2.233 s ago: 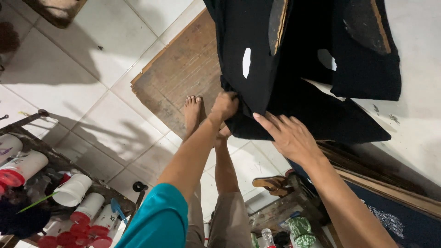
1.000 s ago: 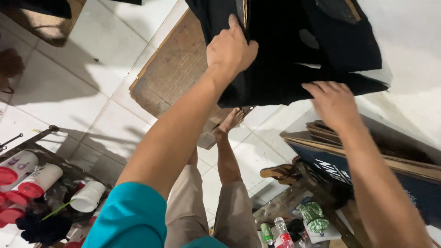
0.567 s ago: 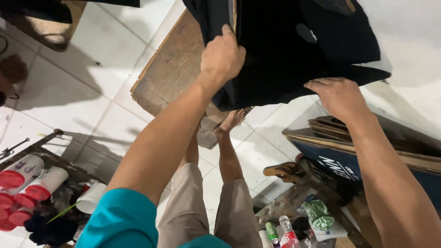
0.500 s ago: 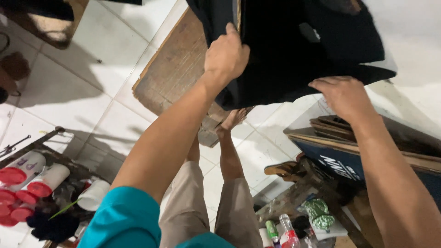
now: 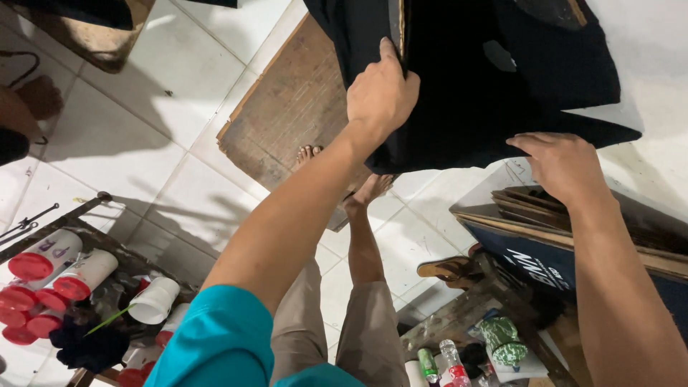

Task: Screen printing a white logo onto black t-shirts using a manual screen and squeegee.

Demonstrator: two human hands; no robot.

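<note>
Black fabric lies partly over a board on the far table, not yet flat. The left hand pinches its folded edge; the right hand presses the near hem, fingers together.

Left hand higher on black cloth.

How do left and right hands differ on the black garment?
The left hand is curled, gripping a fold of the black garment high up; the right hand lies flatter, palm down, at the garment's lower edge. The left hand sits near the middle of the cloth; the right hand sits at its lower right side. The left arm shows a teal sleeve; the right arm is bare. Both touch the same garment.
</note>
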